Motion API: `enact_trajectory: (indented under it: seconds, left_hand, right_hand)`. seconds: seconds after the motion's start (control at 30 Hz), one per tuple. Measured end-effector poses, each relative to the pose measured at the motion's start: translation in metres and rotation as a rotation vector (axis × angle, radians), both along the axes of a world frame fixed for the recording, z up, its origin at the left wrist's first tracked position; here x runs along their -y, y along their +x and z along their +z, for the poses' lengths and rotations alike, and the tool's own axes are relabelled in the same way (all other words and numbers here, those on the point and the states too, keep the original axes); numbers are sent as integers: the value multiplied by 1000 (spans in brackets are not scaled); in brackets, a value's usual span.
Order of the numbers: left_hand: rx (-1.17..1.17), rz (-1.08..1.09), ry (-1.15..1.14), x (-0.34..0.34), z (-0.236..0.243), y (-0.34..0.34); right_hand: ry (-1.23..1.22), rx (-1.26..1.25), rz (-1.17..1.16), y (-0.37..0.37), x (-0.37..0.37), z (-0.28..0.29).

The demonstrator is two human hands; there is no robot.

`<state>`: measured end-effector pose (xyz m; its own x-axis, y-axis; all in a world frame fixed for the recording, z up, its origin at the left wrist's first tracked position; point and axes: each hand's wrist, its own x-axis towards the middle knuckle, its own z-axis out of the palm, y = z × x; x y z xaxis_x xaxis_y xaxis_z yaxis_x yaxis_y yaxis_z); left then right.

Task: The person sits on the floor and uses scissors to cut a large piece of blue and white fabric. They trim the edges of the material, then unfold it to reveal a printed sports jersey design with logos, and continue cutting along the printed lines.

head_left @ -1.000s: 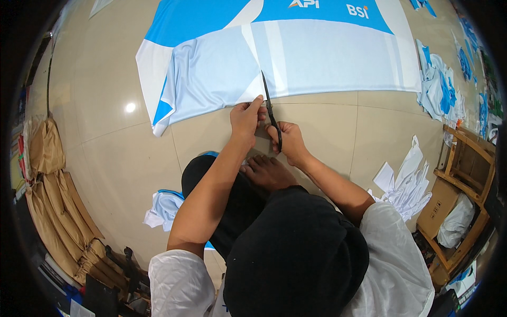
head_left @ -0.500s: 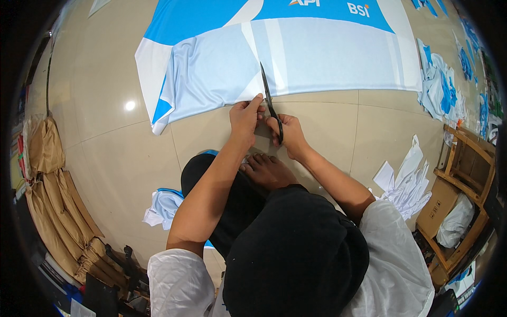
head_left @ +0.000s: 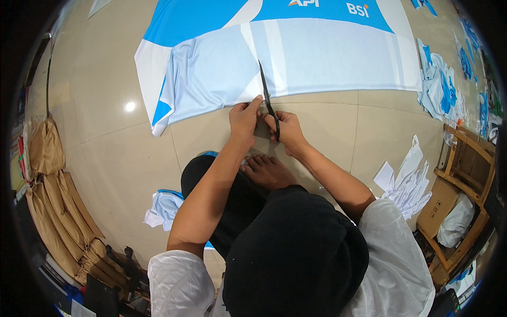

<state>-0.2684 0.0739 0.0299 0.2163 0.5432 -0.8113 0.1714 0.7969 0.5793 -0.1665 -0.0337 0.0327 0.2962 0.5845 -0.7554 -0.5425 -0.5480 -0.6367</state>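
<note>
A wide sheet of light blue, bright blue and white fabric [head_left: 338, 58] is spread on the tiled floor in front of me. My left hand [head_left: 244, 120] pinches its near edge between thumb and fingers. Just to the right, my right hand [head_left: 287, 130] grips the handles of black scissors [head_left: 265, 90]. The blades point away from me over the fabric, beside a white stripe, and look nearly closed. Whether a blade lies beneath the cloth cannot be made out. Some of my left fingers are hidden behind the hand.
White cloth scraps [head_left: 406, 182] lie at right, with blue and white scraps [head_left: 438, 84] beyond. A small cloth bundle [head_left: 163, 208] is by my left leg. Brown wrapped packages [head_left: 58, 201] line the left side. A wooden frame [head_left: 462, 174] stands right. My bare foot [head_left: 268, 171] is close behind my hands.
The scissors and my right hand have shifted slightly left and closer to my left hand. My left hand keeps its pinch on the fabric edge.
</note>
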Motion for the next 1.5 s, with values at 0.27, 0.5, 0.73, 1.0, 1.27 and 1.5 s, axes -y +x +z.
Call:
enact_trajectory:
  seconds: [0.27, 0.5, 0.73, 1.0, 1.27, 1.5]
  left_hand:
    - [-27, 32, -2, -1, 2, 1]
    - [-31, 32, -2, 0, 5, 1]
    - [3, 17, -5, 1, 9, 2]
    - [-7, 10, -9, -1, 5, -2]
    - [-38, -8, -26, -3, 11, 0]
    - [-55, 38, -55, -2, 16, 2]
  right_hand:
    - [-29, 43, 9, 1, -2, 2]
    - [28, -5, -14, 6, -8, 2]
    - [27, -1, -14, 14, -22, 1]
    - [17, 6, -10, 13, -24, 2]
    - [-13, 22, 15, 16, -24, 2]
    - [2, 23, 14, 22, -31, 7]
